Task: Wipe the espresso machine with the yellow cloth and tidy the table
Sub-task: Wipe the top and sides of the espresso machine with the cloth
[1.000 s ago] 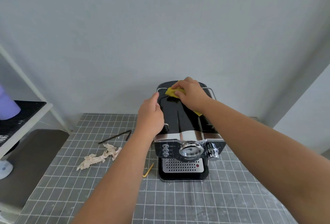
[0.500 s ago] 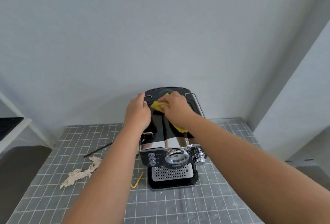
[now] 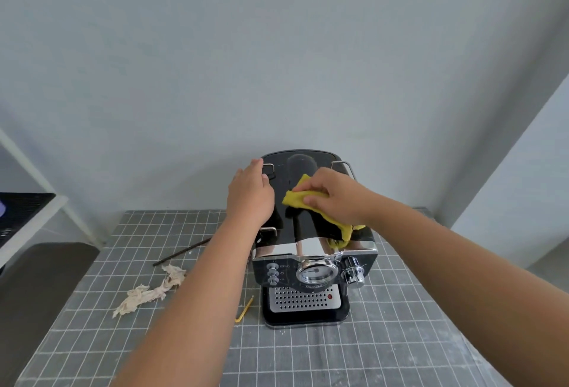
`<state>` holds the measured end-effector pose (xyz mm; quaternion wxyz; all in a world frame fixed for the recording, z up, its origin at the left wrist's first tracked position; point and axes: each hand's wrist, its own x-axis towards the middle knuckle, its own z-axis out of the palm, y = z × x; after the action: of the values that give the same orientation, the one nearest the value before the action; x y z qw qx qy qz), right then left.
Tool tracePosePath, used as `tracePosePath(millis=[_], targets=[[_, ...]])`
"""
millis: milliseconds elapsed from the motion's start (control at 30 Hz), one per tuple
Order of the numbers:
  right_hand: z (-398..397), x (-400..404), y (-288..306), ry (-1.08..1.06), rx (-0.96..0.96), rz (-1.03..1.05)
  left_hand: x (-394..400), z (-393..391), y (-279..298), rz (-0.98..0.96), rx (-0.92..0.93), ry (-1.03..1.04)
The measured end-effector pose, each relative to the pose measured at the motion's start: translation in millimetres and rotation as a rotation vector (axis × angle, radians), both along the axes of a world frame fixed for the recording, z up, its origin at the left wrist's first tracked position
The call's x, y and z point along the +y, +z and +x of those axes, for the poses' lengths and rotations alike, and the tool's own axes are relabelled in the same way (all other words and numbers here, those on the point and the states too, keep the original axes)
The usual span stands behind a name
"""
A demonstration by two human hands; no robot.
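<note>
Both hands work on top of the espresso machine [image 3: 311,232], which stands on the table [image 3: 400,340]: the left hand [image 3: 251,198] lies flat, fingers relaxed, likely steadying it, while the right hand [image 3: 334,195] pinches the yellow cloth [image 3: 297,198] against the glossy black lid to wipe.

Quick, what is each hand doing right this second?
Left hand: open, fingers resting flat on the black espresso machine top.
Right hand: gripping the crumpled yellow cloth against the machine's top.
</note>
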<state>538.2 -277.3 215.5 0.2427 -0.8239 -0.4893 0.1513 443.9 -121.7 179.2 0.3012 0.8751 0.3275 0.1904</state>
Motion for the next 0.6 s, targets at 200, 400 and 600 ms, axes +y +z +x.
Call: tracePosePath(millis=[200,400,600], targets=[[33,65,-20,-0.164,-0.125,0.06,2,0,-2,-0.029,-0.004,-0.005],[57,91,-6,-0.198,-0.216,-0.068,2,0,-2,0.019,0.015,-0.033],[67,74,-5,-0.286,-0.238,-0.024,2,0,-2,0.024,0.033,-0.055]])
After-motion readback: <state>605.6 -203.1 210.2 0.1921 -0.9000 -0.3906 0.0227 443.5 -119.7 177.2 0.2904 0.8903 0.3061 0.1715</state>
